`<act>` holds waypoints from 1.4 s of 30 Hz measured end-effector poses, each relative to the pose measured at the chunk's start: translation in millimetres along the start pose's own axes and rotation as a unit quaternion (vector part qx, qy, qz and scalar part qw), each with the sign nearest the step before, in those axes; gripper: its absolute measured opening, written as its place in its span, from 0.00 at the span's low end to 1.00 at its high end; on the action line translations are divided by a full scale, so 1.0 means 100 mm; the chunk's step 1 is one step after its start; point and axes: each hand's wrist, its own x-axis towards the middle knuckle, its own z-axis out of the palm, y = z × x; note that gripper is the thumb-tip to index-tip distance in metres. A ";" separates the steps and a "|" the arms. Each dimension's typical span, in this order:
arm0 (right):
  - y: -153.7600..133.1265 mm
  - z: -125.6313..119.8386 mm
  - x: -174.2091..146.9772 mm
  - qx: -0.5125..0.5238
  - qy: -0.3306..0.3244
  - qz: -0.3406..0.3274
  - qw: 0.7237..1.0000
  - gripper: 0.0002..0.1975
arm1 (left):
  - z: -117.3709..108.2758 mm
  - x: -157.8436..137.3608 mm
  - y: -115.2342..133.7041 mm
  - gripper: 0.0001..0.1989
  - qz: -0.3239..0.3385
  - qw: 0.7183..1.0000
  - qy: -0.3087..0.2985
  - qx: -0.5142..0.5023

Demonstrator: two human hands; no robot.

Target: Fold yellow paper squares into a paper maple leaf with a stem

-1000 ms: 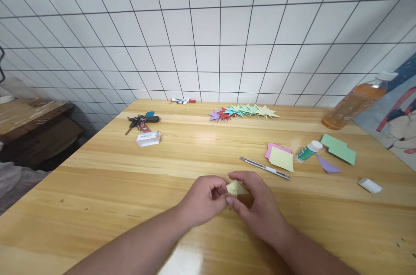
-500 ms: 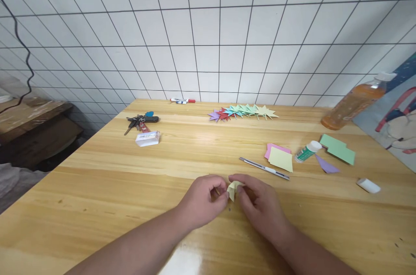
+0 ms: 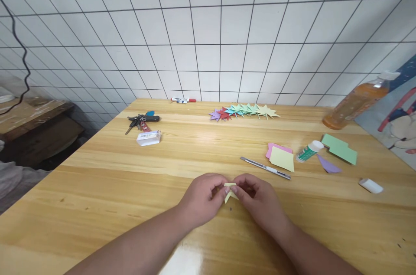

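Note:
A small folded piece of pale yellow paper (image 3: 230,194) is pinched between my two hands, low over the middle of the table. My left hand (image 3: 206,199) grips its left side with thumb and fingertips. On its right side, the thumb and fingers of my right hand (image 3: 260,199) are closed. The fingertips cover part of the folds. Beyond my right hand lie a utility knife (image 3: 264,168) and a stack of yellow sheets (image 3: 282,159) over pink sheets (image 3: 271,149).
A glue stick (image 3: 310,151), green sheets (image 3: 341,150), a purple paper triangle (image 3: 328,165) and a white eraser (image 3: 371,185) lie right. Folded paper stars (image 3: 243,111) and markers (image 3: 183,100) sit by the wall. Keys (image 3: 143,121) and a small box (image 3: 148,138) are left, a bottle (image 3: 360,99) far right.
My right hand has drawn closer to my left, its fingers curling in on the yellow paper. The paper now shows a flat top edge with two points hanging below.

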 end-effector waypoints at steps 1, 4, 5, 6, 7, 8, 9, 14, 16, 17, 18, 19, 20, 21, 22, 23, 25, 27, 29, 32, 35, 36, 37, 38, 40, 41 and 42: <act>0.00 -0.01 0.00 -0.001 -0.002 0.007 1.000 0.10 | 0.00 0.00 0.00 0.11 -0.001 1.000 0.009 0.001; 0.02 -0.05 0.01 0.032 -0.016 0.010 0.999 0.11 | 0.00 -0.01 0.01 0.11 0.002 0.999 0.030 -0.011; 0.03 -0.05 0.01 0.046 -0.023 0.007 0.999 0.11 | 0.00 -0.01 0.00 0.11 0.002 0.999 0.029 -0.022; 0.03 -0.05 0.01 0.056 -0.028 0.002 0.998 0.12 | 0.01 -0.01 0.00 0.11 -0.001 0.999 0.023 -0.038; 0.03 -0.05 0.01 0.059 -0.031 -0.002 0.998 0.12 | 0.01 -0.01 -0.01 0.12 -0.008 0.998 0.015 -0.059; 0.02 -0.04 0.01 0.057 -0.032 -0.005 0.998 0.12 | 0.02 -0.01 -0.02 0.13 -0.017 0.996 0.007 -0.082; 0.02 -0.04 0.00 0.051 -0.033 -0.009 0.998 0.13 | 0.02 0.00 -0.03 0.14 -0.028 0.994 -0.001 -0.105; -0.01 0.00 -0.02 0.021 -0.035 -0.010 0.999 0.12 | 0.01 0.01 -0.05 0.14 -0.038 0.987 -0.018 -0.152; 0.00 0.00 -0.01 0.014 -0.039 -0.009 0.999 0.11 | 0.01 0.01 -0.04 0.14 -0.029 0.990 -0.005 -0.137; 0.01 -0.01 -0.01 0.013 -0.034 -0.011 0.999 0.12 | 0.01 0.01 -0.04 0.13 -0.030 0.991 0.004 -0.134; 0.02 -0.01 0.00 0.018 -0.027 -0.014 0.999 0.12 | 0.01 0.00 -0.04 0.13 -0.034 0.990 0.007 -0.140; 0.03 -0.02 0.01 0.028 -0.018 -0.018 0.999 0.12 | 0.02 0.00 -0.04 0.13 -0.038 0.987 0.005 -0.153; 0.03 -0.02 0.01 0.040 -0.009 -0.023 0.999 0.13 | 0.02 0.00 -0.04 0.13 -0.039 0.985 -0.002 -0.169; 0.03 -0.02 0.01 0.052 0.000 -0.027 0.998 0.13 | 0.03 0.00 -0.05 0.14 -0.036 0.983 -0.009 -0.181; 0.04 -0.02 0.01 0.059 0.006 -0.028 0.998 0.14 | 0.03 0.01 -0.05 0.15 -0.031 0.982 -0.011 -0.185; 0.03 -0.01 0.01 0.061 0.007 -0.026 0.998 0.14 | 0.03 0.01 -0.06 0.16 -0.025 0.984 -0.011 -0.178; 0.03 -0.01 0.00 0.051 0.002 -0.027 0.998 0.12 | 0.03 0.02 -0.06 0.16 -0.011 0.990 -0.006 -0.142; 0.02 0.00 -0.02 0.029 -0.004 -0.041 0.999 0.10 | 0.02 0.02 -0.04 0.14 0.008 0.995 -0.007 -0.101; 0.02 0.00 -0.03 -0.009 -0.003 -0.063 0.998 0.09 | 0.01 0.02 -0.02 0.14 0.032 0.996 -0.016 -0.076; 0.02 0.01 -0.04 -0.061 0.016 -0.074 0.995 0.12 | 0.00 0.02 0.00 0.14 0.041 0.997 -0.020 -0.065; 0.01 0.04 -0.05 -0.027 0.026 -0.062 0.997 0.12 | 0.00 0.01 0.02 0.12 0.023 0.996 0.000 -0.084; 0.00 0.05 -0.05 0.004 0.017 -0.048 0.999 0.13 | 0.00 0.01 0.02 0.12 0.022 0.995 0.007 -0.097; -0.01 0.06 -0.05 0.039 0.003 -0.030 0.999 0.13 | 0.00 0.00 0.02 0.12 0.025 0.993 0.012 -0.111; -0.02 0.07 -0.06 0.074 -0.014 -0.010 0.997 0.14 | 0.00 0.00 0.02 0.12 0.030 0.992 0.014 -0.123; -0.02 0.07 -0.06 0.124 -0.037 0.020 0.991 0.15 | 0.00 -0.01 0.01 0.12 0.037 0.989 0.016 -0.139; -0.01 0.07 -0.05 0.135 -0.037 0.028 0.990 0.16 | 0.00 -0.01 0.01 0.12 0.034 0.989 0.019 -0.141; -0.01 0.07 -0.05 0.138 -0.030 0.030 0.990 0.17 | 0.00 -0.02 0.00 0.11 0.025 0.989 0.026 -0.143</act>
